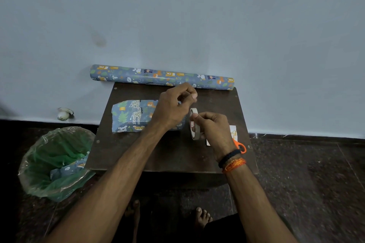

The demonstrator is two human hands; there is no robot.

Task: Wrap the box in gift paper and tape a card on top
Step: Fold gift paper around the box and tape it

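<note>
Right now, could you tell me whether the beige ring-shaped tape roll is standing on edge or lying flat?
On edge: the beige ring-shaped tape roll stands upright in the right hand, its narrow rim towards the camera.

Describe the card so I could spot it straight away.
Start at the dark wooden table against the wall and go to its right edge. Behind the right hand lies the card, the only plain white thing there, beside orange-handled scissors.

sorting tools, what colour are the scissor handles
Orange, seen in the head view: the scissors peek out behind the right wrist.
</note>
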